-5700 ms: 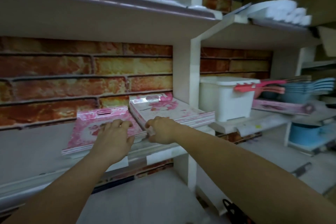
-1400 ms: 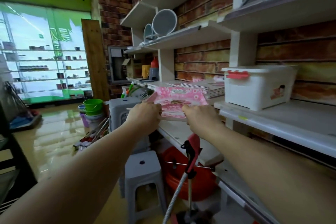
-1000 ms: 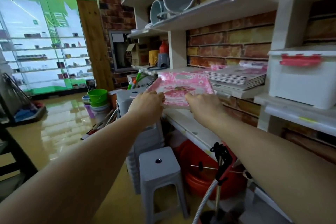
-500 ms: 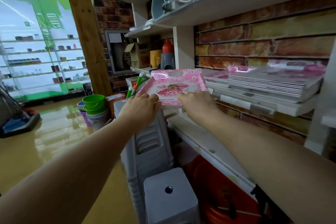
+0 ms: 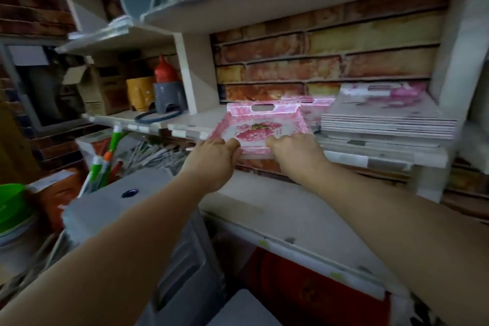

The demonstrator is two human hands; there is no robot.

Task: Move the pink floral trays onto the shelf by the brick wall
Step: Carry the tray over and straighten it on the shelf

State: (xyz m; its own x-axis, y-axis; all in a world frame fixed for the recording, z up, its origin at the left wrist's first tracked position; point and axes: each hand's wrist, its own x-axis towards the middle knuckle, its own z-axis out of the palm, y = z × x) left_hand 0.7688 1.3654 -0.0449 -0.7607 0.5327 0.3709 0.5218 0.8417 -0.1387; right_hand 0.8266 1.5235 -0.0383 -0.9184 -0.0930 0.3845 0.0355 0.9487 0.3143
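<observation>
Brick wall [image 5: 330,66] backs the white shelf [image 5: 383,156]. Both hands grip one pink floral tray [image 5: 260,127] by its near edge: the left hand [image 5: 211,159] and the right hand [image 5: 293,152]. Their fingertips are hidden under it. Half a second ago the tray was in the air; now it reaches over the shelf, beside two tray stacks [image 5: 386,119], whose count is blurred.

Pink floral tray [image 5: 260,124], cut-out handle at far end, is lying tilted over the shelf [image 5: 190,124] front edge; stacked trays [image 5: 383,116] are sitting to its right.
</observation>
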